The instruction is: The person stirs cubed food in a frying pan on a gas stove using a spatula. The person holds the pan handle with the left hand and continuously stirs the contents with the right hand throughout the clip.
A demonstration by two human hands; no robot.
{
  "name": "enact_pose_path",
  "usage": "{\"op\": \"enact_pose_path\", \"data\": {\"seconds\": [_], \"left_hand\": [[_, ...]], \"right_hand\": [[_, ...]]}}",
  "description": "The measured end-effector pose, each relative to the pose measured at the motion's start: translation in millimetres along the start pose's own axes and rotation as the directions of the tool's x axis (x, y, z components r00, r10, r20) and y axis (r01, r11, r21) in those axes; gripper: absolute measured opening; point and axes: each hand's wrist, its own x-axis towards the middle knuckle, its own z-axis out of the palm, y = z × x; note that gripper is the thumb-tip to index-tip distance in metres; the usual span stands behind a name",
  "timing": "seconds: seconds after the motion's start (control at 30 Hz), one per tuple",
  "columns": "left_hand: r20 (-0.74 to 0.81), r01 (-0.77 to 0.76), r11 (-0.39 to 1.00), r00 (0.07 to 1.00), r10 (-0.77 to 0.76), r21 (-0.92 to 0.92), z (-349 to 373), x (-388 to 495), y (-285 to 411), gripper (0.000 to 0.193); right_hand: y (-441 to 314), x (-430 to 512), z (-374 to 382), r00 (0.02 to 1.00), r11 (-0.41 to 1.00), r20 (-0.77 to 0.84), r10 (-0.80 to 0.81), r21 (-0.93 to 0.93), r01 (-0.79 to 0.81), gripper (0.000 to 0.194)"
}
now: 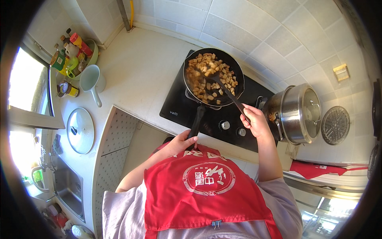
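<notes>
A black frying pan [235,67] sits on the left burner of the black gas hob [176,104]. Browned diced pieces of food [209,64], perhaps meat or tofu, are spread over its base. My left hand [179,144] grips the pan's black handle [197,121] close to my apron. In my right hand [255,121] is a dark spatula [228,92], held by the upper shaft. Its blade rests among the pieces near the pan's middle and is partly hidden by them.
A steel pot with a glass lid [301,113] stands on the hob's right side. Two knobs [224,125] line the front. On the left counter are a pale green ladle [91,79], a glass lid [80,130] and a basin of bottles [94,53]. A sink [67,185] lies lower left.
</notes>
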Motion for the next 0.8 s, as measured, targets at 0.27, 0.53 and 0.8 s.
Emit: {"op": "enact_pose_path", "data": {"seconds": [0.27,0.53,0.8], "left_hand": [[0.003,0.014,1.000,1.000,-0.014,0.001,-1,-1,3,0.044],[0.003,0.013,1.000,1.000,-0.013,0.000,-1,-1,2,0.045],[-0.005,0.024,0.999,1.000,-0.024,0.037,-2,-2,6,0.045]], "right_hand": [[-17,-6,8,0.962,0.777,-0.133,-0.238,-0.621,0.106,0.037],[-38,22,4,0.751,0.145,0.035,-0.660,-0.974,0.173,0.029],[-10,53,3,0.853,0.099,0.087,-0.515,-0.982,0.160,0.039]]}}
